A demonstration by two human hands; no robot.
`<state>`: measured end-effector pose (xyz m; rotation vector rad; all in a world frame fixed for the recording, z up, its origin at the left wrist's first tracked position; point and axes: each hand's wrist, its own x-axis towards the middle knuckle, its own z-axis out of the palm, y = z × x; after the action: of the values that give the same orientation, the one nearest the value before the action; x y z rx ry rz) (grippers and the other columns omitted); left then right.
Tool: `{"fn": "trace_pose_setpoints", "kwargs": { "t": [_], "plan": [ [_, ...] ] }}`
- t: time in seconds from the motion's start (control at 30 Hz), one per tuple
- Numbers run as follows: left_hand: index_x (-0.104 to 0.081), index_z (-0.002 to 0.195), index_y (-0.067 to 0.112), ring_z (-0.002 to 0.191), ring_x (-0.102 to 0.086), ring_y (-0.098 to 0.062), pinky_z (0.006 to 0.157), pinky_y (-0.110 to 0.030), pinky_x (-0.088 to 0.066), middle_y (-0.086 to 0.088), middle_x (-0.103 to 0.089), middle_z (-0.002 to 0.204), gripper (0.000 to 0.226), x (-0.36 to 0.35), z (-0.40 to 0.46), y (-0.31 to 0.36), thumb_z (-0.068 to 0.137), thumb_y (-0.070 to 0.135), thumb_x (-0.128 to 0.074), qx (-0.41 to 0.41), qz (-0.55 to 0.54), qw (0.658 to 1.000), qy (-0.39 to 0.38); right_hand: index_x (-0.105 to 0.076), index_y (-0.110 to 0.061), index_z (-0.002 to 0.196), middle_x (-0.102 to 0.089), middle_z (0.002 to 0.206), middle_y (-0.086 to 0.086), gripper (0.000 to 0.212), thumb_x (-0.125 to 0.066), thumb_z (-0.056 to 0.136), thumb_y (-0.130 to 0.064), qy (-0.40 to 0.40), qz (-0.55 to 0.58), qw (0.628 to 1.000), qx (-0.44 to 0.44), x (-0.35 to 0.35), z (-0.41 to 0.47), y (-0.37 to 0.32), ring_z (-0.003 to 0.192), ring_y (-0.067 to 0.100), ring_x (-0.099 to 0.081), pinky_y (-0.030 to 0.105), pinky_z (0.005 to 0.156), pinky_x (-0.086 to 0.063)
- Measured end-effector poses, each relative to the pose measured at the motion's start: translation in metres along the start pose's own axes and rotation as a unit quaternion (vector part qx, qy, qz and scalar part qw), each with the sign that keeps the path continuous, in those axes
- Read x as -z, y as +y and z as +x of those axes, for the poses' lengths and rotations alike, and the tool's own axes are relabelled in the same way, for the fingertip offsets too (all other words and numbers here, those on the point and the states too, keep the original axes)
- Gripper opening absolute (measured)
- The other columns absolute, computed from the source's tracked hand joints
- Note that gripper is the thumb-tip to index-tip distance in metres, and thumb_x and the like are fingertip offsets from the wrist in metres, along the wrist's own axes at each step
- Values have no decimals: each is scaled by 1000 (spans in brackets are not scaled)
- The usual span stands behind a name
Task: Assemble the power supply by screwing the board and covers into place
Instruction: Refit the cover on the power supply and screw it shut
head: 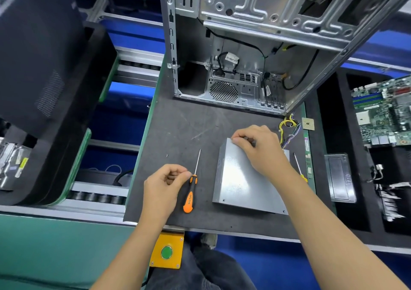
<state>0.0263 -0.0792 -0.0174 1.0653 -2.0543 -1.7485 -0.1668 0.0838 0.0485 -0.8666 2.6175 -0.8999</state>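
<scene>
A grey metal power supply box [240, 185] lies flat on the dark work mat [178, 123], its bundle of yellow and purple wires [289, 127] trailing from the far end. My right hand [258, 147] rests on the box's far left corner with curled fingers gripping the edge. My left hand [164, 183] hovers over the mat with fingers curled, thumb and forefinger pinched together beside the orange-and-black screwdriver [191, 189]; whether it holds a screw is too small to see. A tiny screw [167, 155] lies on the mat to the left.
An open metal computer case [244, 67] stands at the back of the mat. A second, yellow-handled screwdriver [299, 167] lies right of the box. Right of it are a RAM stick [308, 156], a metal bracket [339, 178] and a motherboard [382, 109]. Below the mat sits a green button [166, 252].
</scene>
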Motion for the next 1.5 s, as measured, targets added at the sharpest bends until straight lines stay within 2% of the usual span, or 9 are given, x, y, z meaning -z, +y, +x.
{"fn": "trace_pose_setpoints", "kwargs": {
  "t": [0.3,0.57,0.73,0.83,0.97,1.07,1.2,1.33,1.5],
  "plan": [
    [-74,80,32,79,-67,-8,74,-23,-52,11,-73,80,17,-3,-2,4,83,17,-80,8,-8,1000,-8,-77,-18,92,-70,87,-6,10,-67,93,-21,27,-76,995,54,2,-5,-6,87,22,-49,34,81,-44],
    [-76,81,33,81,-70,-10,76,-21,-55,9,-75,82,18,-3,-4,12,83,15,-79,16,-29,999,-23,-78,-15,92,-72,86,-2,11,-67,92,-14,38,-55,997,30,0,-4,-7,88,26,-52,34,82,-42],
    [-78,84,35,73,-68,-6,68,-16,-53,2,-77,82,25,-5,-6,28,86,10,-76,50,-109,992,-37,-75,-12,107,-72,99,3,18,-61,96,-12,40,-40,998,11,4,-7,-7,96,29,-53,25,87,-36],
    [-78,84,21,67,-63,-12,65,-19,-51,-8,-74,77,13,-10,-8,45,86,9,-75,89,-195,974,-80,-74,-17,107,-68,93,-5,18,-69,90,-14,88,35,995,17,14,-20,-17,92,19,-56,23,85,-39],
    [-80,78,18,62,-57,-10,57,-18,-46,-6,-70,72,12,-28,-12,70,87,16,-71,103,-263,943,-176,-75,-25,96,-66,82,-11,23,-82,75,-17,-11,179,981,76,14,-49,-44,74,13,-58,21,69,-45],
    [-79,79,13,59,-50,-10,53,-19,-42,-7,-66,71,20,-35,-16,80,72,31,-75,117,-308,917,-224,-77,-22,91,-67,80,-11,21,-83,75,-11,-2,220,974,61,7,-63,-48,72,16,-61,24,69,-49],
    [-78,73,13,57,-48,-8,49,-18,-40,-5,-59,66,17,-35,-21,72,68,29,-75,159,-312,907,-232,-78,-22,87,-73,85,-8,16,-79,79,-7,9,288,958,7,1,-78,-42,82,18,-69,37,78,-55],
    [-79,72,12,57,-51,-7,48,-17,-41,-4,-62,66,14,-34,-28,64,72,25,-73,187,-305,903,-237,-78,-20,87,-72,84,-11,14,-74,83,-7,36,256,966,12,-8,-91,-41,85,14,-69,29,76,-54],
    [-80,77,11,62,-54,-11,55,-19,-46,-8,-67,70,23,-30,-37,58,74,32,-72,148,-237,939,-202,-72,-25,88,-66,83,-16,13,-72,88,-12,-4,203,979,1,-11,-100,-39,81,7,-62,14,73,-46]
  ]
}}
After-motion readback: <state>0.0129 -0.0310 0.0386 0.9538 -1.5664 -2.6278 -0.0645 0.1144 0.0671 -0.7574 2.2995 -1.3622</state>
